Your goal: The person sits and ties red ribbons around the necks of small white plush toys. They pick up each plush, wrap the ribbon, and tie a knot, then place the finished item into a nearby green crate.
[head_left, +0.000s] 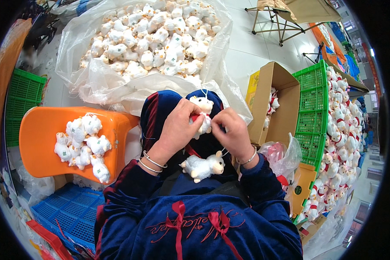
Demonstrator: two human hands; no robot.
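I see the left hand (pixel 177 125) and right hand (pixel 234 132) raised over the lap, both closed on one small white plush sheep (pixel 202 113) held upright between them. The left fingers wrap its side; the right fingertips (pixel 216 122) pinch at a red ribbon (pixel 196 117) at its neck. I cannot tell how tight either grip is. A second plush sheep (pixel 203 167) lies on the lap just below the hands, untouched.

Packages and labels: an open brown cardboard box (pixel 278 104) stands right of the knees, a few dressed sheep inside at its far wall. Small green tags show on the toys heaped on the orange stool (pixel 41 143) to the left.

Containers: a large clear plastic bag (pixel 84 69) ahead is filled with white sheep. A green plastic crate (pixel 311 117), just beside the box, has dressed sheep stacked along its right side. A blue crate (pixel 69 212) lies at lower left beneath the stool, and another green crate (pixel 24 97) stands at the far left.
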